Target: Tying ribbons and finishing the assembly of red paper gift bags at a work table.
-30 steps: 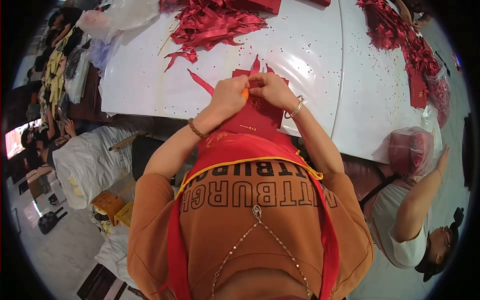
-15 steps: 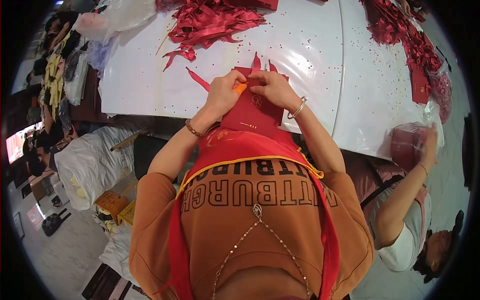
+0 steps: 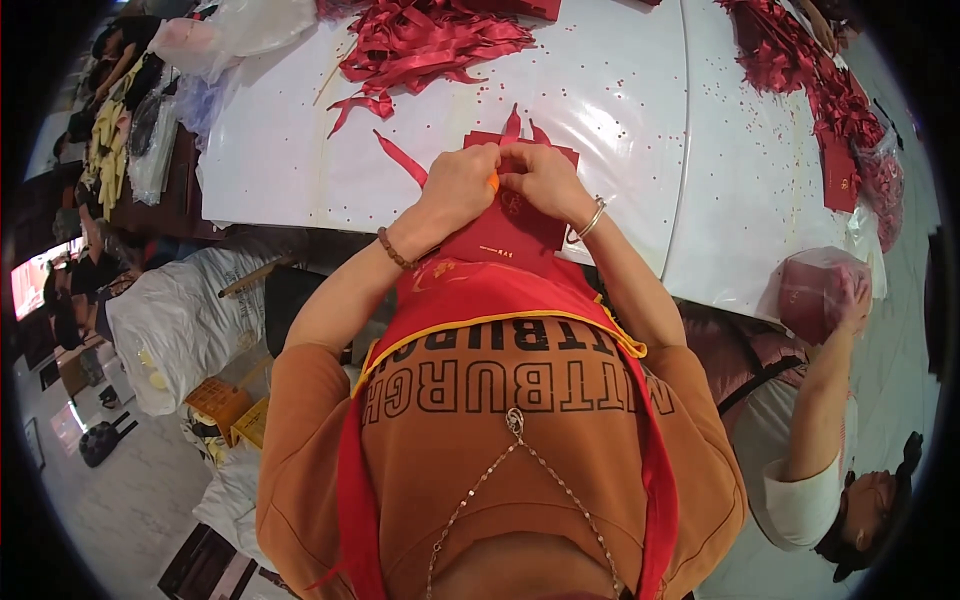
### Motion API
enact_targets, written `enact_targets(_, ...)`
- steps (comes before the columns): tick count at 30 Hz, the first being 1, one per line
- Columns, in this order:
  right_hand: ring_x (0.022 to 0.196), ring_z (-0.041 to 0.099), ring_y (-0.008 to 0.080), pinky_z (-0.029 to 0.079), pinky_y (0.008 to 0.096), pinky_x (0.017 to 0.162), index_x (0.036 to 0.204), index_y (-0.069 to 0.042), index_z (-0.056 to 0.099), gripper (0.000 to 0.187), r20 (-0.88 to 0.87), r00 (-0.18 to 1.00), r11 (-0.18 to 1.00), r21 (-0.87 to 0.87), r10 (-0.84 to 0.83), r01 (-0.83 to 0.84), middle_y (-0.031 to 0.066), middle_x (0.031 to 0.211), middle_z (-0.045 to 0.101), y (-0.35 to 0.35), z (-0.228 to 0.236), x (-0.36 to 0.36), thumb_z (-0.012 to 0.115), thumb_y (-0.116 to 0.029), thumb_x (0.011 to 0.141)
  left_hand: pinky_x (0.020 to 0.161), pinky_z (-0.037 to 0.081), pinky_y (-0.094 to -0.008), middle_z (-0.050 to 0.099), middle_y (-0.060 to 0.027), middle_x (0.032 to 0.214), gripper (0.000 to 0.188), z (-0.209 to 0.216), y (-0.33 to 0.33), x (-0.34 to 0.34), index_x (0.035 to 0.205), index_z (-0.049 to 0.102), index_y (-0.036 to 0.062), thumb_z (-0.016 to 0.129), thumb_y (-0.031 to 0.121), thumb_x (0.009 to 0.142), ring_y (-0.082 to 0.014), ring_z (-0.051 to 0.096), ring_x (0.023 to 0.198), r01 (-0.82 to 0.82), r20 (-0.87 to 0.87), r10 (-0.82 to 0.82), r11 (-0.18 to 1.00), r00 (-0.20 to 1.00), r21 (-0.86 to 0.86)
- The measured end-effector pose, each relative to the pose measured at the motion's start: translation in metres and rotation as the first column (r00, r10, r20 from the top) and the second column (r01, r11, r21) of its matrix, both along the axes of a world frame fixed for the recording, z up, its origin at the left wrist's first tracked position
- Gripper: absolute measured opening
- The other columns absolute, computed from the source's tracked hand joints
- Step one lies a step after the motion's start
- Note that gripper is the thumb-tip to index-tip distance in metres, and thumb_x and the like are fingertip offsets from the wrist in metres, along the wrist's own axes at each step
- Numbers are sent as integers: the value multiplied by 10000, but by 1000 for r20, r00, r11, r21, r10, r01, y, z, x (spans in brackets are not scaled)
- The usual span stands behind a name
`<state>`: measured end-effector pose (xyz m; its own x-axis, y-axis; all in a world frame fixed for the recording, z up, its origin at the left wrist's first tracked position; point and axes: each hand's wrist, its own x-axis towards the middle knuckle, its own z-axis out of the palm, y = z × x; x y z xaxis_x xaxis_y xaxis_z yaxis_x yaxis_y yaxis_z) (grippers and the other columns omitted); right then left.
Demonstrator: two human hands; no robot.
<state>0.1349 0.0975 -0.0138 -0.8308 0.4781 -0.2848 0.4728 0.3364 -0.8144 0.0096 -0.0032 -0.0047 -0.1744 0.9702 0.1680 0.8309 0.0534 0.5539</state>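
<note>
At the white table (marbled floor beyond), left hand and right hand pinch a red bag.

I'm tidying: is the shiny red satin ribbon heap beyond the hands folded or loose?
Loose: the ribbon heap sprawls on the white plastic-covered table, strands crossing, ends pointing different ways.

Dark-red, gold-printed bag and orange piece at centre, glossy red ribbons up top, white table flecked red, red apron edged yellow, black-lettered brown shirt below
</note>
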Motion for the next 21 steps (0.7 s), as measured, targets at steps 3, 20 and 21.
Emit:
enact_targets(3, 877, 591, 287, 452, 374, 750, 1043, -114, 596, 309, -5, 1000, 999, -49, -7, 7, 120, 946, 628, 3, -1, 2, 617, -190, 745, 552, 461, -352, 609, -139, 697, 121, -1, 1, -1, 854, 553, 22, 579, 75, 748, -270, 602, 618, -21, 9, 20, 999, 1000, 46)
enact_targets(20, 649, 534, 201, 316, 338, 716, 895, -121, 608, 206, -214, 974, 866, 498, 75, 43, 41, 667, 586, -25, 12, 6, 644, -272, 760, 724, 383, -294, 564, -66, 909, 219, 19, 53, -72, 778, 623, 30, 580, 243, 751, -177, 495, 829, 422, 372, -213, 598, 903, -682)
enact_targets(21, 649, 534, 201, 316, 338, 716, 895, -121, 608, 206, -215, 973, 865, 501, 81, 38, 41, 667, 586, -25, 11, 6, 644, -272, 760, 712, 377, -273, 562, -57, 894, 206, 14, 56, -76, 751, 620, 15, 582, 218, 744, -156, 490, 799, 564, 534, -219, 500, 817, -657)
